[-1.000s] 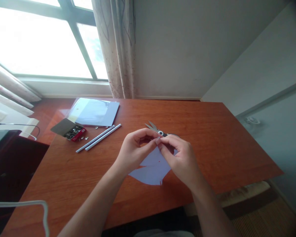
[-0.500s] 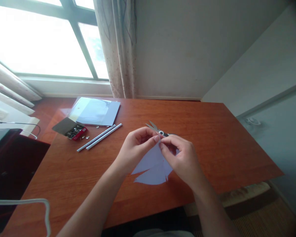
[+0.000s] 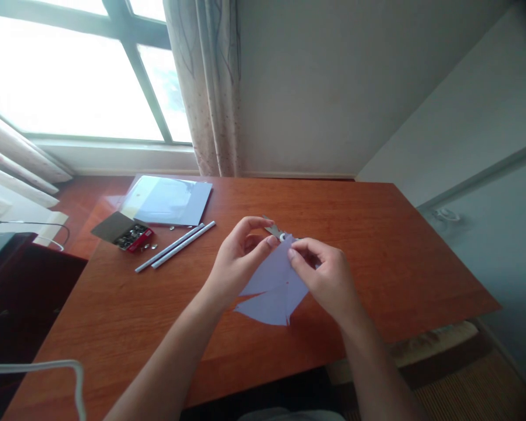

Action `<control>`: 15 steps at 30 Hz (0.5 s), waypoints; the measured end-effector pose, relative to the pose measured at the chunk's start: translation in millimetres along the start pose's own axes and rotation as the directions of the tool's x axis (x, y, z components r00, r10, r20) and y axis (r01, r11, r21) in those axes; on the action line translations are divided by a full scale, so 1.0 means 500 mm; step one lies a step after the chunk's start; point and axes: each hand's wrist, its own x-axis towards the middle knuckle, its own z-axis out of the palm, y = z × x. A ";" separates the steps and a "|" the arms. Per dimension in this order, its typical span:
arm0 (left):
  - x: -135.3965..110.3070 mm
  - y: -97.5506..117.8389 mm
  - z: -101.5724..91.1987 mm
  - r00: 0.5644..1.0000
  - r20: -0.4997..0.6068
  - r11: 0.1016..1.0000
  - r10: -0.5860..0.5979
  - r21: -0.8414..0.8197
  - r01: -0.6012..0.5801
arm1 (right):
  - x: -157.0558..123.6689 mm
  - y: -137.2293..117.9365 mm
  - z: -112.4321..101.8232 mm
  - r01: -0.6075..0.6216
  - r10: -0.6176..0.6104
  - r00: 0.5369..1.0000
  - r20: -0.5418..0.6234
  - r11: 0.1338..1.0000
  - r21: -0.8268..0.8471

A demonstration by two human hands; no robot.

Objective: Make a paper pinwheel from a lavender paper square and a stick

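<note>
A pale sheet of paper (image 3: pixel 267 304) with slits cut in from its edges is held above the table. My right hand (image 3: pixel 324 269) pinches it near its upper corner between thumb and fingers. At the paper's upper left edge is my left hand (image 3: pixel 241 251), its thumb and index finger apart with a gap between them. Whether the left thumb touches the paper, I cannot tell. Just behind the fingertips lies a pair of scissors (image 3: pixel 272 227), its blades partly showing and its handles hidden by the paper and my right hand.
Two pale rolled tubes (image 3: pixel 184 244) lie on the left of the wooden table (image 3: pixel 368 234). An open red box (image 3: pixel 135 237) holds small metal pieces, with a few loose beside it. Behind them rests a clear sleeve with sheets (image 3: pixel 166 199). A white bent rail (image 3: pixel 35 367) is at lower left.
My left thumb and index finger have parted from their pinch at the paper's corner. The right hand still holds the paper, which has turned slightly and shows its corner.
</note>
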 end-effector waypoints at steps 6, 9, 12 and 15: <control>0.004 0.001 -0.012 0.974 0.223 0.989 -0.030 0.145 -0.003 | 0.021 0.017 -0.022 -0.044 0.044 0.999 -0.001 0.995 0.092; 0.006 -0.009 -0.013 0.970 0.238 0.989 -0.043 0.148 0.007 | 0.023 0.023 -0.028 -0.032 0.031 0.999 0.015 0.996 0.086; 0.009 -0.019 -0.014 0.969 0.243 0.987 -0.041 0.158 0.002 | 0.021 0.028 -0.030 -0.004 0.004 1.000 -0.010 0.999 0.049; 0.011 -0.026 -0.015 0.963 0.264 0.983 -0.057 0.183 0.008 | 0.019 0.030 -0.033 0.021 -0.017 0.999 -0.046 0.996 0.082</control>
